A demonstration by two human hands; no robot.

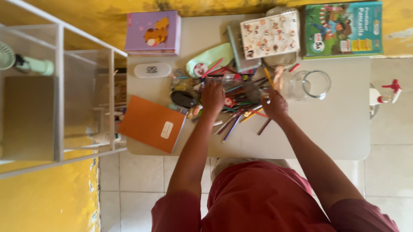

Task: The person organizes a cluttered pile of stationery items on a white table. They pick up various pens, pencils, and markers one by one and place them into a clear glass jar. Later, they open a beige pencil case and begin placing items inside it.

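We are sorting the heap of coloured pencils (241, 112) at mid-table: our left hand (212, 96) presses fingers-down into it, our right hand (275, 104) closes on a pencil, grip partly hidden. Next likely calls for lifting a bunch toward the clear jar (308, 84) just right.

Left hand (212, 96): arm extended forward, palm down, fingers curled. Right hand (275, 104): arm extended, palm down, fingers bent.

Multicoloured loose pencils (237, 114) under both hands. Flat orange notebook with white label (151, 123), left of the left hand's grip. Lilac book with orange cartoon animal (153, 33) beyond. Green illustrated textbook (343, 29), far right. Pale grey tabletop (339, 123).
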